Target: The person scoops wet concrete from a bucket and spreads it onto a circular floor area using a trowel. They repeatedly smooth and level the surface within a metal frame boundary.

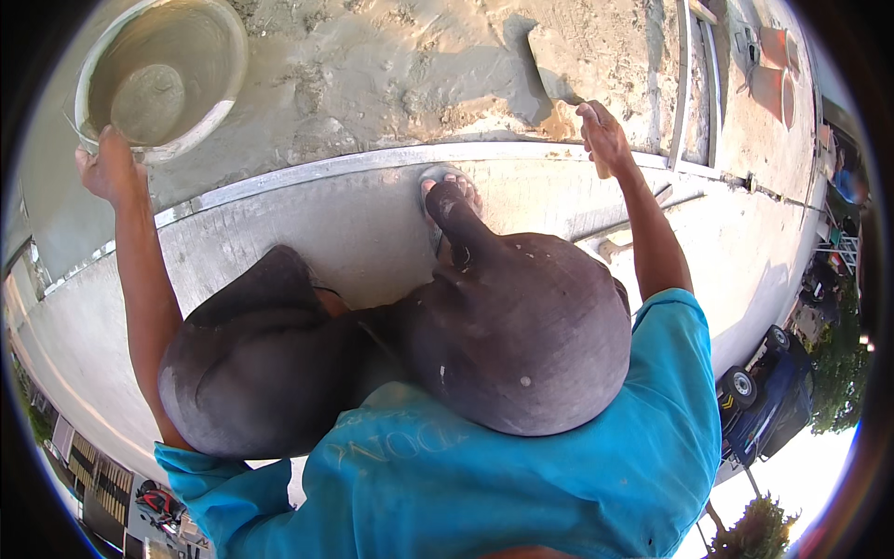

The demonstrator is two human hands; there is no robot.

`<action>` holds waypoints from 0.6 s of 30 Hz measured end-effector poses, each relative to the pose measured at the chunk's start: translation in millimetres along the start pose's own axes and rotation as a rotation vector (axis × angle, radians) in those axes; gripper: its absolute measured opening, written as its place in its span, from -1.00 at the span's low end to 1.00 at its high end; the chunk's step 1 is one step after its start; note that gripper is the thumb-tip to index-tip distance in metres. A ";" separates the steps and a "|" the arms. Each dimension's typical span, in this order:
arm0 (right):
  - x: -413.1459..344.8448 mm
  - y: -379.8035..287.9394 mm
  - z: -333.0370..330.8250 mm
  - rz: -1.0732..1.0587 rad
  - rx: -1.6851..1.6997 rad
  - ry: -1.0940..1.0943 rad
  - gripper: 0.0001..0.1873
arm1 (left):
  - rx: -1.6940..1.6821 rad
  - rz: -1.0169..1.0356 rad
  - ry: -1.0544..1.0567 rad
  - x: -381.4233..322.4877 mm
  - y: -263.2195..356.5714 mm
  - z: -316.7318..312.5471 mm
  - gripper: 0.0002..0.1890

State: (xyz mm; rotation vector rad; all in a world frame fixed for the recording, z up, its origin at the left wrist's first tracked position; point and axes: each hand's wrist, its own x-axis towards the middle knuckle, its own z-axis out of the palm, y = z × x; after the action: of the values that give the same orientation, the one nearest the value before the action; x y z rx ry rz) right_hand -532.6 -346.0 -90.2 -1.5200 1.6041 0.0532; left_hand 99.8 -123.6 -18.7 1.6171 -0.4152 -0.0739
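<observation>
At the upper left, my left hand (112, 166) grips the near rim of a round, cement-smeared bucket (222, 119), tilted so that its inside shows. A little wet grey residue coats its bottom. My right hand (602, 140), at the upper right, is closed around the handle of a trowel (555, 66). The flat blade is over rough mortar (419, 77), with a dark shadow beside it. Between the hands, the mortar surface looks wet and smoother towards the left, rougher and drier towards the right.
A long pale straight edging strip (335, 162) borders the mortar on my side. My sandalled foot (450, 192) stands on the concrete ledge (349, 230) beside it. Crosswise bars (681, 91) meet the strip at the right. Orange buckets (772, 91) lie beyond; a dark vehicle (768, 405) stands farther off.
</observation>
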 end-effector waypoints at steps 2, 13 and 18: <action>5.2 -25.4 60.4 -0.032 0.209 -0.039 -0.63 | 0.014 0.025 0.036 4.2 11.9 -4.1 -0.67; -26.4 -148.9 229.3 -0.512 -0.104 -0.443 -0.48 | -0.060 0.042 0.133 -0.9 24.7 -5.9 -0.77; -1.0 -160.8 198.8 -0.690 -0.596 -0.360 -0.45 | -0.003 0.010 0.168 3.6 24.2 -25.4 -0.74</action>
State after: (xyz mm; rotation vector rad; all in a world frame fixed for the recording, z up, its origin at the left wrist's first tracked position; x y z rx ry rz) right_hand -291.1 -269.2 -123.8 -2.2958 0.7410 0.4224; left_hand 105.3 -101.4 8.1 1.6041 -0.2939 0.0687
